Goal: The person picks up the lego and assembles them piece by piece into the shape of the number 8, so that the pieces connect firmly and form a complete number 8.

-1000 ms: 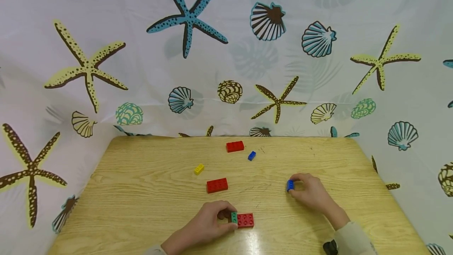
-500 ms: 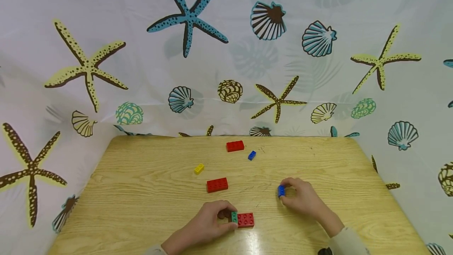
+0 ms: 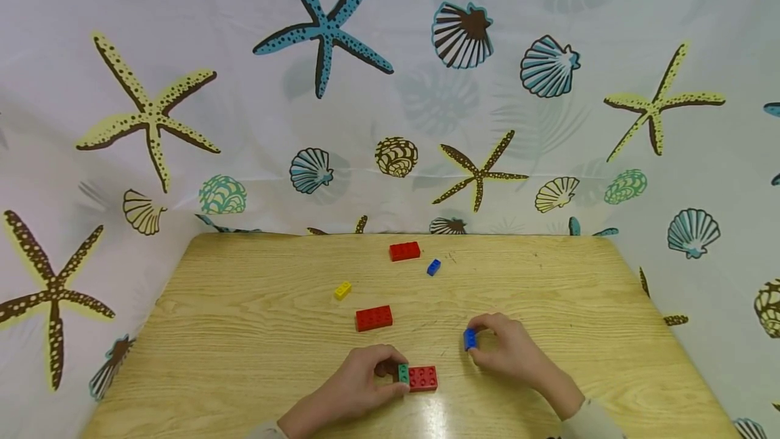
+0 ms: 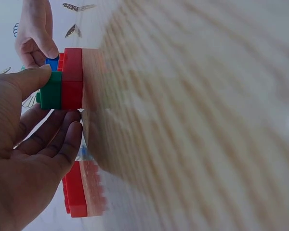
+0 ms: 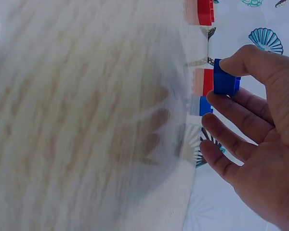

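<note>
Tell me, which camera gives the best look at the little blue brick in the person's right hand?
The right wrist view: the blue brick fills the frame, pinched between thumb and fingers of the right hand. The head view shows it small but places it on the table. The left wrist view catches only a blue sliver.

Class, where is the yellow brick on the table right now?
In the head view, the yellow brick lies left of centre on the wooden table, apart from both hands, just up-left of the nearer loose red brick.
</note>
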### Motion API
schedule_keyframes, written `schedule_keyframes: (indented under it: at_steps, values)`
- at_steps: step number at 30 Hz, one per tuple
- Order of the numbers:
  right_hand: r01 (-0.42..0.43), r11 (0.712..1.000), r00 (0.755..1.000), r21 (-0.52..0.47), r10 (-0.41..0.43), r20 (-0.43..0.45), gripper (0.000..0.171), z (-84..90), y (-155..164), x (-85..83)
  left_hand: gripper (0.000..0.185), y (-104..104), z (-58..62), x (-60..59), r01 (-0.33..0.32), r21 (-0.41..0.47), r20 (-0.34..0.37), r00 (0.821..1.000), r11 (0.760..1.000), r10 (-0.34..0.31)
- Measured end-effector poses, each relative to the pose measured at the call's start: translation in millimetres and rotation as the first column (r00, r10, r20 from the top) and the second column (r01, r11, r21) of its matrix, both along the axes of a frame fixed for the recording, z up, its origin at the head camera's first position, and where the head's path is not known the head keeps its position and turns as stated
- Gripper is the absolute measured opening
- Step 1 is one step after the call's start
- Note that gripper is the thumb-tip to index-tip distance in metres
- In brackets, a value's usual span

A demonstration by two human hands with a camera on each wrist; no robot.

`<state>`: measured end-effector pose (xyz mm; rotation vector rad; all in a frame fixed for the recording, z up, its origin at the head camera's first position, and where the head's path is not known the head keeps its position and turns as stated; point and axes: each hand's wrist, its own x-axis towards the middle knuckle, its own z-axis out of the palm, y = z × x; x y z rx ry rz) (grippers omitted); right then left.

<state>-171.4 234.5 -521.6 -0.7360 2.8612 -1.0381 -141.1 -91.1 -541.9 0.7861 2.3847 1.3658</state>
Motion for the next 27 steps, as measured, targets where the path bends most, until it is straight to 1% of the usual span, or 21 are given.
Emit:
schedule_keyframes:
  at_steps: [4,11,15,27]
  values:
    - [-0.032,0.999,0.999,-0.004,0.032,-0.011,0.03,-2.0,-4.2,4.2,0.029,0.2,-0.7,0.3,0.001,0.008,-0.004,1.0,1.0,-0.001]
    - [-0.042,0.999,0.998,0.01,0.042,0.038,0.033,-5.4,-10.5,11.1,0.028,0.7,-1.3,0.6,-0.003,0.008,-0.015,1.0,1.0,0.003]
    - [-0.058,0.998,0.998,0.015,0.057,0.039,0.033,-6.5,-12.8,13.1,0.028,0.9,-0.7,0.9,-0.001,0.009,-0.015,1.0,1.0,0.001]
    - [-0.112,0.993,0.993,-0.027,0.113,0.041,0.034,-6.5,-24.4,21.7,0.028,1.4,1.4,-0.1,-0.008,0.0,0.004,1.0,1.0,0.008]
